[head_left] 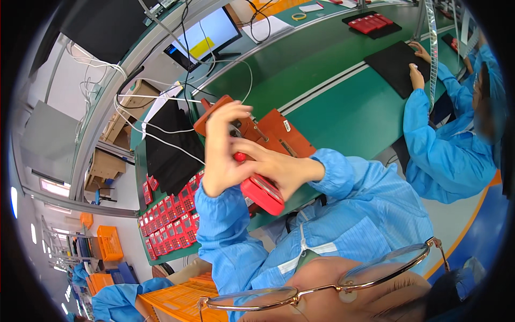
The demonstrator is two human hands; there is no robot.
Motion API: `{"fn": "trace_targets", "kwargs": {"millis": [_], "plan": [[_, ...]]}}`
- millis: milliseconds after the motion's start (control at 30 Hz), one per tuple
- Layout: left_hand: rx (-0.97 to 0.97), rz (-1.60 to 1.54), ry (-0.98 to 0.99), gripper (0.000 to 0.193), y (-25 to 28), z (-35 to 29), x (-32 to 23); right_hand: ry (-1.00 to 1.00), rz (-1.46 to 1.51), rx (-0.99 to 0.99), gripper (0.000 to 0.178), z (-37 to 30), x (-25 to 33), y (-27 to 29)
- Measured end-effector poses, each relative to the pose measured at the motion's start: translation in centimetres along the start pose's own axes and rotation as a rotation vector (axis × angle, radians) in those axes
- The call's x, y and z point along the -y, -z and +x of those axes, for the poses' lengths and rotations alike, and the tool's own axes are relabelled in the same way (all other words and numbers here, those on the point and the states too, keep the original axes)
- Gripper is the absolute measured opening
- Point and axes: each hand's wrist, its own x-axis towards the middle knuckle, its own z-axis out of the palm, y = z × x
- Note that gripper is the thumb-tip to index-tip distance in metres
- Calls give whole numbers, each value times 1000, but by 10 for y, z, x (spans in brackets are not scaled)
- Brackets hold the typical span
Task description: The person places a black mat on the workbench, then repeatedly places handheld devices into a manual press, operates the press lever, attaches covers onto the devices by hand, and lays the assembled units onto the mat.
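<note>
My left hand [221, 158] is raised over the orange-red fixture [287, 134], its fingers stretched up and slightly blurred. Its thumb reaches across toward my right hand [276, 167]. A boxy red handheld device [263, 194] with a dark face sits tilted against the palm side of my right hand, which grips it. The fingers of that hand point left, close above a round red knob [240, 156]. The knob shows between both hands; whether a finger touches it I cannot tell. Metal parts of the fixture are partly hidden behind my hands.
Several rows of red devices [171, 217] lie on the green bench at left, beside black cloths [170, 153]. Cables hang near a monitor [204, 40]. At right, a co-worker in a blue smock [445, 139] handles a black mat [399, 70]. More red devices [370, 22] lie beyond.
</note>
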Motion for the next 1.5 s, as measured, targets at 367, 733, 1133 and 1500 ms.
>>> {"fn": "trace_targets", "kwargs": {"millis": [367,733,1133,1500], "plan": [[341,91,-29,50,-4,7,-10,-590,388,-143,49,-139,32,21],[-625,262,-302,40,22,57,11,-757,787,-690,59,-168,28,24],[53,-94,705,14,59,-191,83,-694,286,-406,67,-185,51,47],[63,30,450,62,-36,-179,92,-603,-467,279,51,-155,18,90]]}}
